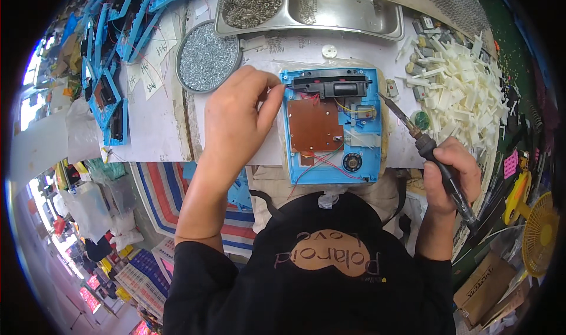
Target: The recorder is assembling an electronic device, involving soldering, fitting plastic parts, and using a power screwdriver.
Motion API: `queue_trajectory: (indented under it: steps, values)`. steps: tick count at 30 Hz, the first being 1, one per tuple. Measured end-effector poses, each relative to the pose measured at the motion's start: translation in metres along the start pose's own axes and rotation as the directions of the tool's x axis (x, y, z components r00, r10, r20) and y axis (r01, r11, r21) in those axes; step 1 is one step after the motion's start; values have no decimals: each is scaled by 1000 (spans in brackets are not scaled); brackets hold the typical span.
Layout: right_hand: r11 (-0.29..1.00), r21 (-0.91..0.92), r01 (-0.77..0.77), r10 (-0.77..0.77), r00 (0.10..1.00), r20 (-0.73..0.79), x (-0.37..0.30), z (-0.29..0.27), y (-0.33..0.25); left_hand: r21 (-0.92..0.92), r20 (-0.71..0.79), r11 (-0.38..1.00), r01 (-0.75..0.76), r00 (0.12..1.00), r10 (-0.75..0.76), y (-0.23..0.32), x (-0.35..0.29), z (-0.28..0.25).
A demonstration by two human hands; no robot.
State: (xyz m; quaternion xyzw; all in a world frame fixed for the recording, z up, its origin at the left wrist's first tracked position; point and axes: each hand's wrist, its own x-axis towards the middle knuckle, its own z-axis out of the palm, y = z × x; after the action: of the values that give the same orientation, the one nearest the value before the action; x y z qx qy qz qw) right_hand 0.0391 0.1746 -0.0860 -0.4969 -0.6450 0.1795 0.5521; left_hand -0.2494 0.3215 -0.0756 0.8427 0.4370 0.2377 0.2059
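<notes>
A blue plastic casing [361, 173] lies open in front of me. Inside it are a brown circuit board [315, 126], a black mechanism [336, 87] along the far edge, a round speaker [352, 162], a small motor [367, 112] and thin coloured wires. At the casing's far left corner, the fingers of my left hand [242, 111] are pinched together; what lies between them, if anything, is too small to make out. My right hand [454, 173] is wrapped round the dark handle of a soldering iron [433, 149]. Its metal tip points at the casing's right edge, beside the black mechanism.
A round bowl of small screws [209, 58] stands left of the casing. Behind it sits a metal tray [348, 30] with springs. White plastic parts [463, 87] are heaped at right; more blue casings [106, 93] are piled at left. A yellow fan [539, 235] stands lower right.
</notes>
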Motion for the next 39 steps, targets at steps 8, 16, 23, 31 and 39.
queue_trajectory:
  steps: [8, 16, 23, 31, 39]
  values:
    - [1000, -7, 8, -8, 1000, -18, -1, 7, 0, -188, 57, 925, -330, 937, 346, 10, 6, 13]
    - [933, 214, -290, 313, 946, -86, -15, 19, -8, -614, 76, 768, 184, 982, -174, 28, -10, 33]
    - [952, 181, -246, 241, 969, 49, 39, 67, -10, -544, 44, 821, 172, 983, -178, 30, -10, 33]
    - [975, 125, -182, 176, 983, 57, 56, 96, -3, -476, -17, 879, 34, 999, -48, 27, -7, 35]
    - [987, 6, -158, 157, 983, 91, 47, 94, 1, -590, 100, 775, 227, 973, -209, 29, -11, 31]
